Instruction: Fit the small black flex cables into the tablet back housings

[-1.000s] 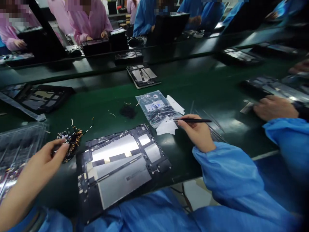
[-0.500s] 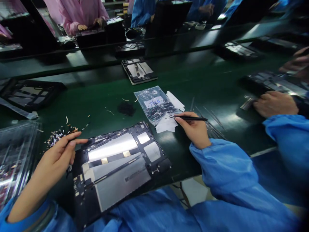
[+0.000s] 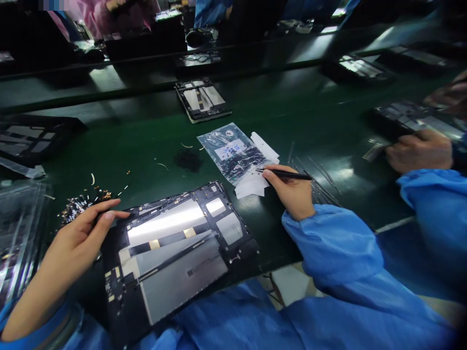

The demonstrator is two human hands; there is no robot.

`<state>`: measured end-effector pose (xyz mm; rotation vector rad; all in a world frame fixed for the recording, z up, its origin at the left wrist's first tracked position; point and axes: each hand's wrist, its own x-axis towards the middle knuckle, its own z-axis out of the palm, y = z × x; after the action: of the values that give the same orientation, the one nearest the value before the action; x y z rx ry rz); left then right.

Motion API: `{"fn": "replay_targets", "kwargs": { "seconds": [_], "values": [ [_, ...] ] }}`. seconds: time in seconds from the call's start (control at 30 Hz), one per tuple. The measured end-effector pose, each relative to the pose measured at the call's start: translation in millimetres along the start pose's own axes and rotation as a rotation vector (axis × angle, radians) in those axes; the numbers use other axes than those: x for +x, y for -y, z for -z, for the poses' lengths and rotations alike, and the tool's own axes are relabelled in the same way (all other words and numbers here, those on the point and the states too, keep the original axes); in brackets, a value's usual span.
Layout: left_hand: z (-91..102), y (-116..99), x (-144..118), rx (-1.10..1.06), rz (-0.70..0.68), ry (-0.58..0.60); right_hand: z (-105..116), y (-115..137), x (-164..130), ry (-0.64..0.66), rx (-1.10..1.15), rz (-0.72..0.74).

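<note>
Black tweezers [image 3: 288,174] are pinched in my right hand [image 3: 294,194], their tips over a white paper sheet [image 3: 251,186] at the lower edge of a clear plastic bag [image 3: 233,153]. Small dark pieces lie in or on that bag. Nearer to me, an opened tablet [image 3: 182,253] with silver battery panels rests tilted at the table's front edge. My left hand [image 3: 85,228] is at its upper left corner, fingers stretched and apart with nothing held. Just beyond those fingers sits a pile of small flex-cable parts [image 3: 80,204].
A second opened tablet [image 3: 202,99] lies farther back on the green table [image 3: 146,131]. Clear plastic trays [image 3: 22,233] are stacked at left. Thin metal rods [image 3: 323,175] and a co-worker's hand [image 3: 419,150] are at right. A dark clump [image 3: 188,160] sits left of the bag.
The whole view has shifted slightly, moving most things a little left and up. The tweezers' tips stay over the white paper, and my left hand remains by the tablet's corner.
</note>
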<state>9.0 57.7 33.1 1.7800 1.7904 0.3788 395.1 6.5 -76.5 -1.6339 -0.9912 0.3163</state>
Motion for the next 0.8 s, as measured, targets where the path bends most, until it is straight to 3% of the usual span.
{"fn": "replay_targets", "kwargs": {
  "seconds": [0.37,0.8],
  "values": [
    [0.4,2.4,1.6,-0.025,0.106,0.034,-0.3,-4.6,0.2,-0.087,0.056,-0.036],
    [0.1,9.2,2.0,-0.042,0.088,0.013,4.4,-8.2,-4.2,-0.010,0.033,-0.024]
  ]
}}
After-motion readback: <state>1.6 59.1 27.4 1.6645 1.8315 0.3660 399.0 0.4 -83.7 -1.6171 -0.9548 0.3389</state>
